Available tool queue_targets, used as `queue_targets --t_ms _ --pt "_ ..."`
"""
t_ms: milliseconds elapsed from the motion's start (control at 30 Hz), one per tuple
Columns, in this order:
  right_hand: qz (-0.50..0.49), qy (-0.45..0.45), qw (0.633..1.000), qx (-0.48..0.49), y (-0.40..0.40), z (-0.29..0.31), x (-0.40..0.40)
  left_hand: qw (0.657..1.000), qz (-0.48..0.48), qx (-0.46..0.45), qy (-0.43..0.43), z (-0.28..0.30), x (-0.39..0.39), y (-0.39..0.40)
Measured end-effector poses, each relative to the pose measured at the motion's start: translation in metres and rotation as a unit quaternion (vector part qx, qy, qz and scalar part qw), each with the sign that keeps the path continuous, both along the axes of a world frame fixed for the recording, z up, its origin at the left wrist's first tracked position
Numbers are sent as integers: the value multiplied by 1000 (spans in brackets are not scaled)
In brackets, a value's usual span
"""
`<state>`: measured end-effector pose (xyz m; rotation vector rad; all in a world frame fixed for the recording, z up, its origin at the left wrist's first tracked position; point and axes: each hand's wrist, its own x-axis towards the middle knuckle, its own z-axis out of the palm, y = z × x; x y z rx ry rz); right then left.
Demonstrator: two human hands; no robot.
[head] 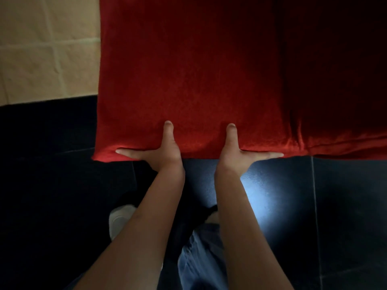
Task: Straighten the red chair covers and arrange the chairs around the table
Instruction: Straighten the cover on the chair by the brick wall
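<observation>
Pressing the red chair cover [199,80], left hand [165,151] and right hand [234,153] lie flat, fingers spread.

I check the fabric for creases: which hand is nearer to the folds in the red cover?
Right. The right hand presses the red cover nearer the folds; the left hand presses farther left.

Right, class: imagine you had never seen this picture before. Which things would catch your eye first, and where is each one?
The large bright red fabric chair cover fills the upper middle and right of the view. At its near edge, the left hand and right hand lie flat with thumbs up on the cloth and fingers spread outward along the hem. Below them, a pale patch of light glares on the dark tiled floor.
</observation>
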<state>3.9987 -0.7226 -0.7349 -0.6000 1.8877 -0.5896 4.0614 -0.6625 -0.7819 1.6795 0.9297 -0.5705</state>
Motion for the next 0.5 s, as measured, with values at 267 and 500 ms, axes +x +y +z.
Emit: queue_targets --t_ms 267,500 --pt "7 45 998 -42 -25 28 17 1000 4 0 27 56 12 -13" --pt "-1 53 997 -55 -43 54 39 991 68 -51 108 92 32 -33"
